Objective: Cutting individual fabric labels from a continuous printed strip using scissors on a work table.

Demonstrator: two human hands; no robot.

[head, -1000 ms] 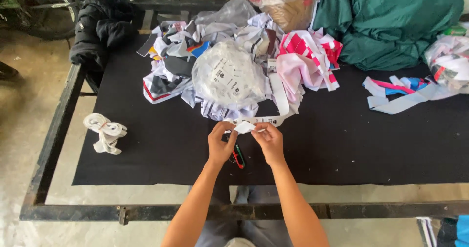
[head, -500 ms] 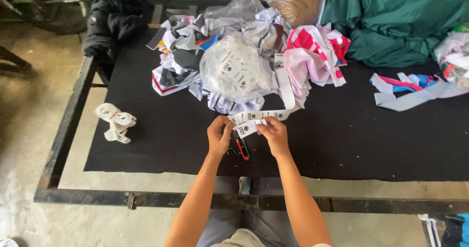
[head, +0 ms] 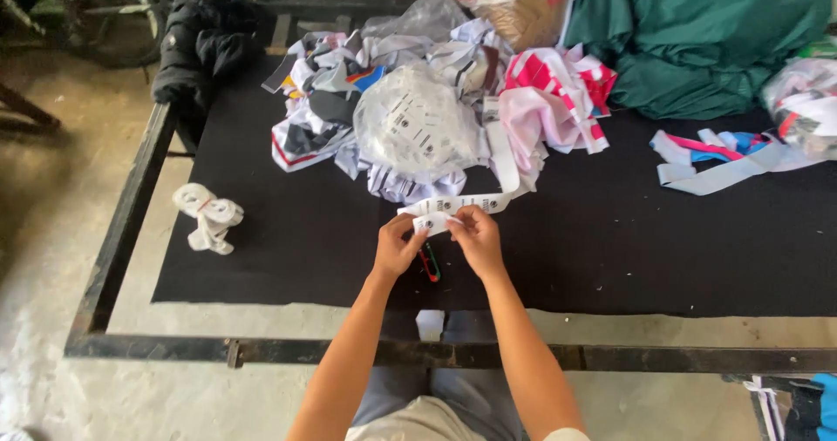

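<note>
Both my hands pinch the near end of a long white fabric strip (head: 475,202) with dark round marks. My left hand (head: 397,247) grips it from the left, my right hand (head: 475,239) from the right, fingertips almost touching over a folded bit. The strip runs up and right into a heap of cloth scraps (head: 418,118). Under my hands on the black mat (head: 288,249) lie small scissors with red and green handles (head: 429,265), partly hidden.
A small rolled white strip bundle (head: 207,217) lies at the mat's left edge. Green cloth (head: 715,40) is piled at the back right, loose pale and pink strips (head: 715,158) to the right, a black garment (head: 196,44) at the back left. A metal table frame (head: 122,223) surrounds the mat.
My hands stay on the strip's end and have worked it a little, folding the end between the fingers. The camera view has shifted slightly.
</note>
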